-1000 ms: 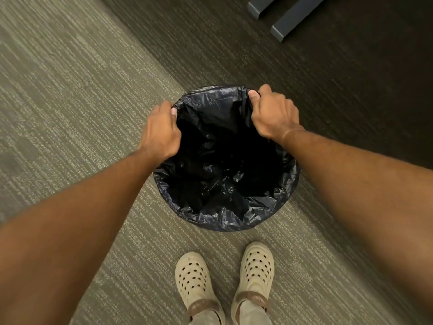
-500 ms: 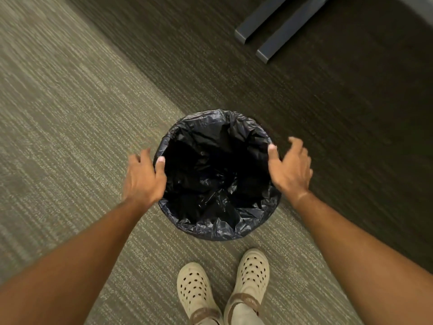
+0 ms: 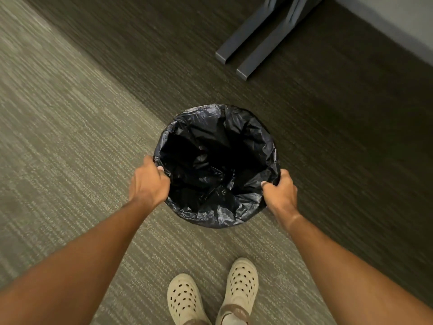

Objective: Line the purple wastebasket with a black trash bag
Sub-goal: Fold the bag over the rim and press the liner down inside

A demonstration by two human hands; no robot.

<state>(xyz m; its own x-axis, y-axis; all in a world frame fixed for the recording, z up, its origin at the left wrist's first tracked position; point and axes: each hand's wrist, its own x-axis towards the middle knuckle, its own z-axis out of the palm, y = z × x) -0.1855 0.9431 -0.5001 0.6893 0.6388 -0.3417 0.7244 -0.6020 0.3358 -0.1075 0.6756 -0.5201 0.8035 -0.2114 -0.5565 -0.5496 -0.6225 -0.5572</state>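
A black trash bag (image 3: 218, 165) hangs open inside the round wastebasket on the carpet, its crinkled edge folded over the whole rim. The bag hides the basket's purple wall. My left hand (image 3: 148, 184) grips the rim on the left side, thumb inside over the plastic. My right hand (image 3: 280, 191) grips the rim on the right side the same way, with its thumb on the folded bag edge.
Two grey metal furniture feet (image 3: 253, 43) lie on the dark carpet beyond the basket at the upper right. My two feet in cream clogs (image 3: 210, 296) stand just in front of the basket. A pale wall base (image 3: 398, 26) runs along the top right.
My hands let go of the far rim, drew back with fingers apart, and now close on the left and right sides of the rim. The view has tilted up slightly.
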